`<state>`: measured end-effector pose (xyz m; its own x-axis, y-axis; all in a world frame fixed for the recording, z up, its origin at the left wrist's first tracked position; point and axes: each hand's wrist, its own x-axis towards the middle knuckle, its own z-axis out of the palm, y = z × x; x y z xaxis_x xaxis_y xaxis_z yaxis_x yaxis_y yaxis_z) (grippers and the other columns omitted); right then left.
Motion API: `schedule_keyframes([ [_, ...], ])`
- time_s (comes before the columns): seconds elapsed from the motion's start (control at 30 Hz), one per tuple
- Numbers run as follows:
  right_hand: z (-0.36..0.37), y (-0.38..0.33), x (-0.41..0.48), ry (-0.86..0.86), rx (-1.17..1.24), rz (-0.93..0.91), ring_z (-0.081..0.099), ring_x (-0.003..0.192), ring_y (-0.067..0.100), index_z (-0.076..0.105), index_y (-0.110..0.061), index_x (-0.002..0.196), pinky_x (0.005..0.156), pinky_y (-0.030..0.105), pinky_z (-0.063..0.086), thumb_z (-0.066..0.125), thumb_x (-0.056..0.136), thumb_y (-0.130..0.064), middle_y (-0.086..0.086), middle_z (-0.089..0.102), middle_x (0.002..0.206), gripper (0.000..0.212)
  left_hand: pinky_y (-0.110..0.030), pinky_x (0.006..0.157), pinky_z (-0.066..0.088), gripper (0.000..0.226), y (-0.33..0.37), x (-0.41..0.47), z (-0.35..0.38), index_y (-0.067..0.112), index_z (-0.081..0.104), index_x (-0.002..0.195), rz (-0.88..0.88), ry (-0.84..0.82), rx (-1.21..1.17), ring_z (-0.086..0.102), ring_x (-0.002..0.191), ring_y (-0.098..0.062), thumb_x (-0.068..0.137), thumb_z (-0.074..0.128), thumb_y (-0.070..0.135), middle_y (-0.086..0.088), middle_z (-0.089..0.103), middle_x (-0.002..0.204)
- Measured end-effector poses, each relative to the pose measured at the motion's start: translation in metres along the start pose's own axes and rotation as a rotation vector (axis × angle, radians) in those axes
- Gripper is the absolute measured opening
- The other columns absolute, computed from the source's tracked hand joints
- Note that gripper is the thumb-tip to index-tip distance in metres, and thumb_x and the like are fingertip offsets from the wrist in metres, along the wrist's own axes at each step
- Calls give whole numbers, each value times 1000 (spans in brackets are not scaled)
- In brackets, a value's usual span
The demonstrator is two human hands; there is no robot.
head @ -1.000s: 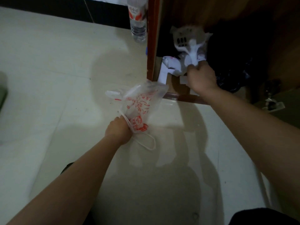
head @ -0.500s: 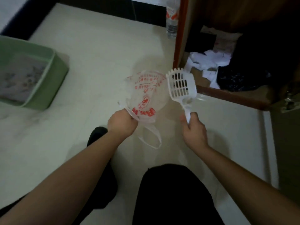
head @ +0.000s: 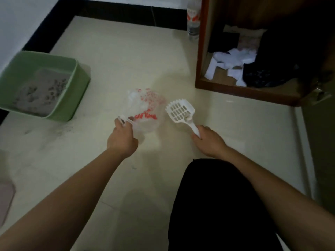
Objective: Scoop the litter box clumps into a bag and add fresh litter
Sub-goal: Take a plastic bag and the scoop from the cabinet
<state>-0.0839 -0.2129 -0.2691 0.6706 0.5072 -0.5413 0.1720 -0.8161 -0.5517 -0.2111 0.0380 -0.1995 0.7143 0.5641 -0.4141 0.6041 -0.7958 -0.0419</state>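
Observation:
A green litter box (head: 78,91) stands on the floor at the left, holding grey litter (head: 41,95) with dark clumps in it. My left hand (head: 122,140) grips the handles of a clear plastic bag (head: 146,107) with red print, held above the floor in the middle. My right hand (head: 208,141) holds the handle of a white slotted litter scoop (head: 180,110), its head pointing up and away, just right of the bag. Both hands are well to the right of the litter box.
An open wooden cabinet (head: 235,90) at the upper right holds white papers and a black bag. A plastic water bottle (head: 193,20) stands beside it by the black skirting. Scattered litter dust (head: 59,130) lies near the box. My dark-clothed knee (head: 217,205) is at the bottom.
My right hand has pulled the scoop out of the cabinet and brought it down beside the bag. The view has swung left, bringing the litter box into sight.

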Motion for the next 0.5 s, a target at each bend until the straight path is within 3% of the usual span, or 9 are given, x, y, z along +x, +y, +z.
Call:
schedule_keyframes([
  [0.07,2,19,-5,-145,34,45,56,114,24,46,-21,137,96,39,46,49,90,-54,2,54,127,58,-42,84,50,86,5,0,20,26,9,152,138,-126,53,49,122,-41,86,64,23,-21,-9,158],
  [0.13,-10,32,-20,-222,97,108,48,127,20,47,-24,138,105,35,38,56,95,-41,-2,49,133,47,-40,83,51,101,10,-5,29,38,-12,152,217,-221,113,53,120,-38,87,63,24,-18,-28,157],
  [0.17,-19,37,-32,-206,144,154,43,133,18,45,-22,144,109,32,34,57,98,-35,-2,47,139,50,-38,81,51,103,15,-9,27,39,-21,150,243,-255,122,57,117,-37,89,61,24,-21,-22,159],
  [0.2,-30,42,-43,-156,185,184,41,137,18,42,-21,148,111,29,32,57,99,-32,0,45,147,53,-38,80,50,103,21,-11,21,38,-25,149,273,-260,119,60,112,-36,90,58,25,-23,0,161],
  [0.27,-62,45,-71,33,143,197,48,134,22,45,-19,148,109,28,35,57,99,-34,3,46,150,53,-37,79,49,96,39,-12,-6,30,-23,152,331,-158,171,63,104,-34,92,52,29,-19,52,136],
  [0.33,-99,38,-102,258,-16,165,54,126,26,52,-17,141,102,31,41,55,99,-34,7,53,143,46,-37,81,49,80,60,-11,-48,20,-6,157,422,104,245,64,100,-33,95,42,36,-14,66,114],
  [0.4,-140,21,-138,589,-145,106,58,117,31,60,-17,132,95,37,46,55,98,-28,9,59,132,36,-37,74,49,60,89,-14,-97,18,26,153,544,352,242,66,91,-34,98,37,41,-14,70,100],
  [0.47,-180,-1,-178,973,-287,45,58,112,34,65,-18,122,93,44,47,56,94,-25,10,62,122,29,-33,65,48,43,118,-21,-144,17,60,125,671,522,198,67,77,-34,99,39,44,-13,70,84],
  [0.5,-201,-13,-200,1112,-399,81,54,118,33,64,-20,121,100,46,41,56,93,-28,9,59,125,30,-33,61,49,40,132,-24,-164,15,68,107,729,580,175,66,70,-34,98,41,44,-13,69,76],
])
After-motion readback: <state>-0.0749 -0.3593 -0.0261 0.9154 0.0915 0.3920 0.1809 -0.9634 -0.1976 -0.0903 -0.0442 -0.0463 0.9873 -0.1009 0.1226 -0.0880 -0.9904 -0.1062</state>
